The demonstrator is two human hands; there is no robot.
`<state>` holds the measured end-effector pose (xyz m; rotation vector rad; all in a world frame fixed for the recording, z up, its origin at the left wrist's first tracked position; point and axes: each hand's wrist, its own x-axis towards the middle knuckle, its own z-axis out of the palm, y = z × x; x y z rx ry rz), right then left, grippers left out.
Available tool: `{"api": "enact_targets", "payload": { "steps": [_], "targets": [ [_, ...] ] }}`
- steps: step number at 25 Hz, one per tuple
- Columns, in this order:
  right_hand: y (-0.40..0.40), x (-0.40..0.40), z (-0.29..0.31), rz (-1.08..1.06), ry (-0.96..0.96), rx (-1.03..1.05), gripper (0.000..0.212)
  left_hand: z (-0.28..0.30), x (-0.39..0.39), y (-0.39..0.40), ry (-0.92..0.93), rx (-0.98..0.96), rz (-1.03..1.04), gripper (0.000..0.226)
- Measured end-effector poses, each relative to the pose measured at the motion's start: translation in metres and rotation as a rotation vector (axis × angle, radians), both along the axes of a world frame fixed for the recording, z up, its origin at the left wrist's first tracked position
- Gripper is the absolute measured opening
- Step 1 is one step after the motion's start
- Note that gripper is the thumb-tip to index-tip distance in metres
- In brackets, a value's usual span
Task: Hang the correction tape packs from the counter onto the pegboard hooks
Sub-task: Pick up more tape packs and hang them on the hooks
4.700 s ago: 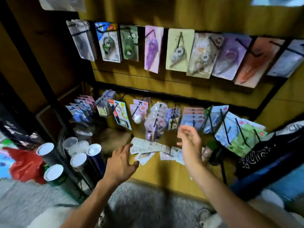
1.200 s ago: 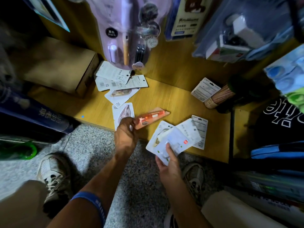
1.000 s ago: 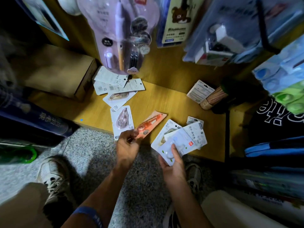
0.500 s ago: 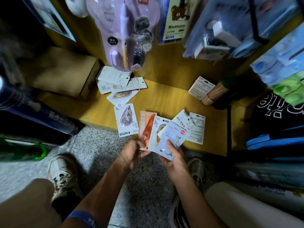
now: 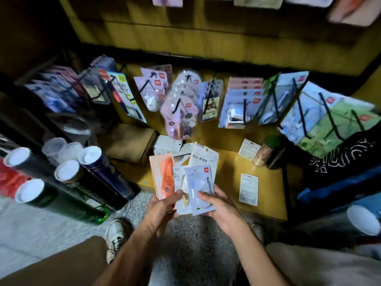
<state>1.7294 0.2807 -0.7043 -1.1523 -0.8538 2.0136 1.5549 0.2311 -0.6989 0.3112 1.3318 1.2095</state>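
Both hands sit at lower centre of the frame, sharing a fan of packs. The left hand [image 5: 162, 205] pinches the orange pack [image 5: 164, 175] by its bottom edge; the right hand [image 5: 218, 205] curls round the pale blue pack [image 5: 198, 187], thumb on its face. More packs [image 5: 248, 189] lie on the counter [image 5: 228, 174] to the right. Hooks [image 5: 246, 109] above carry hung stock. Tubes [image 5: 68, 172] stand at left.

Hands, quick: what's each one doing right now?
Left hand: grips the orange correction tape pack.
Right hand: grips the pale blue correction tape pack.
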Motion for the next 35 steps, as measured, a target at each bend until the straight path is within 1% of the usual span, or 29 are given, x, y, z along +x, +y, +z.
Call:
{"api": "enact_targets", "payload": {
  "steps": [3,5,7,10,14,19,20,22,27,30,33,35],
  "targets": [
    [-0.009,0.007,0.041,0.089,-0.046,0.092,0.04,0.036,0.001,-0.016,-0.018,0.142,-0.02,0.049],
    [-0.018,0.006,0.068,0.081,-0.086,0.131,0.04,0.055,0.005,-0.028,-0.055,0.229,-0.021,0.047],
    [-0.028,0.003,0.086,-0.001,-0.125,0.173,0.041,0.07,0.007,-0.039,-0.079,0.242,0.015,0.037],
    [-0.044,-0.002,0.111,-0.081,-0.111,0.216,0.04,0.095,0.007,-0.056,-0.072,0.222,0.064,0.026],
    [-0.063,-0.003,0.139,-0.044,-0.104,0.263,0.034,0.123,-0.001,-0.07,-0.125,0.261,0.186,0.012],
    [-0.07,-0.003,0.174,0.097,-0.183,0.34,0.05,0.154,-0.02,-0.072,-0.132,0.387,0.334,0.018],
    [-0.069,-0.004,0.183,0.115,-0.208,0.352,0.05,0.16,-0.025,-0.07,-0.137,0.403,0.358,0.018],
    [-0.066,-0.008,0.198,0.144,-0.257,0.381,0.043,0.17,-0.031,-0.067,-0.137,0.415,0.381,0.018],
    [-0.06,-0.019,0.228,0.155,-0.3,0.439,0.031,0.184,-0.036,-0.062,-0.04,0.453,0.311,0.025],
    [-0.059,-0.019,0.238,0.146,-0.309,0.417,0.03,0.187,-0.037,-0.059,0.042,0.421,0.272,0.029],
    [-0.059,-0.021,0.241,0.13,-0.332,0.428,0.035,0.189,-0.036,-0.054,0.006,0.422,0.289,0.037],
    [-0.059,-0.024,0.242,0.105,-0.31,0.437,0.037,0.19,-0.036,-0.05,-0.036,0.431,0.291,0.04]
  ]
}}
